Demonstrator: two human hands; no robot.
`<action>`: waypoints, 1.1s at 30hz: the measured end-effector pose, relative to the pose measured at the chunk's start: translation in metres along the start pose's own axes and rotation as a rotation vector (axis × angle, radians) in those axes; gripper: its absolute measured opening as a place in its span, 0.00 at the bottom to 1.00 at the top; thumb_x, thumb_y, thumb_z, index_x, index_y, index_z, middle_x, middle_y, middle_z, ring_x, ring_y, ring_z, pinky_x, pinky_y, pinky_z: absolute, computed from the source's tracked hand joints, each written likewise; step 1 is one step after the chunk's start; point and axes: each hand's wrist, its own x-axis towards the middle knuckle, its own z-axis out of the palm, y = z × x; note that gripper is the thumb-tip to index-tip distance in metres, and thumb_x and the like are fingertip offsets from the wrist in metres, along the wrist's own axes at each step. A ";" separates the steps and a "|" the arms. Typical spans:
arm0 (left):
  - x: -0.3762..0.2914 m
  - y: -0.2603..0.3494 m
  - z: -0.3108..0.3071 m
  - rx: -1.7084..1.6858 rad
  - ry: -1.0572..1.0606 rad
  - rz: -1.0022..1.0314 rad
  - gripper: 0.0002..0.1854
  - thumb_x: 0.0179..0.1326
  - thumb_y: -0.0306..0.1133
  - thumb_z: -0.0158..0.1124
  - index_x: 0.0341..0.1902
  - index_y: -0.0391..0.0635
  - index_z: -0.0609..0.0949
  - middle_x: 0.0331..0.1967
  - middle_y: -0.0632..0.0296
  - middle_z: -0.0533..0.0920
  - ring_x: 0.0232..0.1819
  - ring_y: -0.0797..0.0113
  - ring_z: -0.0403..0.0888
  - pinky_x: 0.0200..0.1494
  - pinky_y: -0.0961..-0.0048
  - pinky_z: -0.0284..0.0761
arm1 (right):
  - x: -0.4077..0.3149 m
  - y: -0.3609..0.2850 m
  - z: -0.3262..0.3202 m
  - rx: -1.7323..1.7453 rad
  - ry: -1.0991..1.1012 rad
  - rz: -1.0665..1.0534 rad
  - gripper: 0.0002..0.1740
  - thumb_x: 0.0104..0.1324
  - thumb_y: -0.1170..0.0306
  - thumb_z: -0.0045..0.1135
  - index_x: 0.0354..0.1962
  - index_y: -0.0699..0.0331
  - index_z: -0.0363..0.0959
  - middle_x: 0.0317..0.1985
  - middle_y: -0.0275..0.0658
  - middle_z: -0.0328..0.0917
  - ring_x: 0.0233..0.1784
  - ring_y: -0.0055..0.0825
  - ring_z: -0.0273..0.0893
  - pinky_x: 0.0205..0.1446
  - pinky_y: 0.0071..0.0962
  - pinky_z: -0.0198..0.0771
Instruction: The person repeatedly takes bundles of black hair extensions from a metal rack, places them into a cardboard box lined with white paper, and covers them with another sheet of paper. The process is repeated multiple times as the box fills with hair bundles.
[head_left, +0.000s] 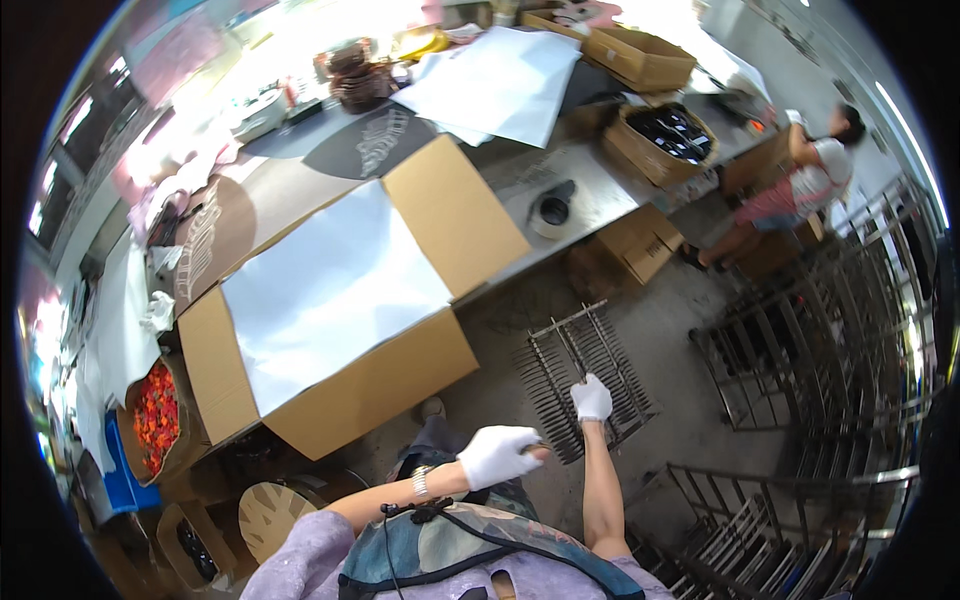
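My right hand (592, 399), in a white glove, is closed on the middle bar of a metal rack (551, 360) with many thin prongs, held over the floor. My left hand (501, 456), also gloved in white with the fingertips bare, is just left of the rack, its fingers curled; whether it holds anything cannot be told. Before me on the table stands a large cardboard box (375, 382) with its flaps folded outward, and white sheeting (337, 277) covers its top.
A box of black parts (670, 135), a tape roll (553, 214) and white sheets (502, 82) lie on the table. A bag of red-orange pieces (156, 420) is at left. Metal racks (795, 345) stand at right. A person (802, 176) stands beyond the table's far right end.
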 end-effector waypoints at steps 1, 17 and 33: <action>-0.013 -0.019 -0.022 0.063 0.033 -0.106 0.13 0.62 0.41 0.71 0.34 0.42 0.84 0.27 0.49 0.83 0.30 0.45 0.84 0.33 0.59 0.79 | 0.015 -0.031 0.013 -0.062 0.004 0.042 0.16 0.60 0.59 0.55 0.40 0.58 0.82 0.39 0.56 0.85 0.46 0.59 0.84 0.48 0.54 0.78; -0.389 -0.206 -0.506 0.967 1.035 -1.692 0.23 0.66 0.57 0.59 0.42 0.51 0.87 0.39 0.50 0.87 0.44 0.46 0.85 0.49 0.47 0.81 | 0.052 -0.066 -0.198 1.132 -0.285 0.306 0.06 0.70 0.67 0.60 0.33 0.52 0.73 0.18 0.29 0.60 0.17 0.25 0.62 0.24 0.29 0.66; 0.045 -0.164 -0.504 0.873 1.253 0.091 0.32 0.76 0.48 0.58 0.72 0.36 0.71 0.71 0.52 0.71 0.77 0.47 0.61 0.76 0.52 0.58 | 0.010 -0.790 0.003 -0.134 -0.700 -1.734 0.20 0.65 0.56 0.60 0.48 0.60 0.82 0.42 0.49 0.87 0.48 0.49 0.85 0.54 0.41 0.78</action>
